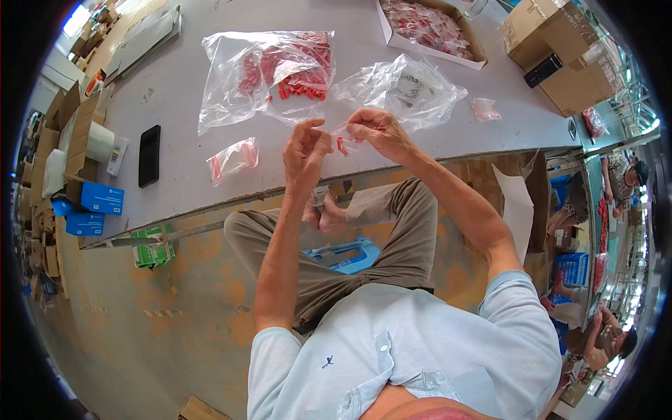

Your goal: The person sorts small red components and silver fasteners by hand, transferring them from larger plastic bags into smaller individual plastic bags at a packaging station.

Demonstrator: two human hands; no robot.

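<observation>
Above the table's near edge, a small clear plastic bag (342,145) with a red piece in it hangs between my hands. My right hand (381,134) pinches the bag from the right with thumb and fingertips. On its other side, my left hand (306,155) has its fingers curled and closed at the bag's edge. Just beyond them lies a large clear bag full of red plastic pieces (304,73), its mouth toward me. Beside that rests a crumpled clear bag (409,91) with small dark or greenish contents that I cannot make out.
Small filled bags lie at left (233,161) and right (484,109). A black phone (149,155) lies on the table (178,126). Farther off stand a white tray of filled bags (434,31) and cardboard boxes (560,56). Other people (619,178) sit at the far right.
</observation>
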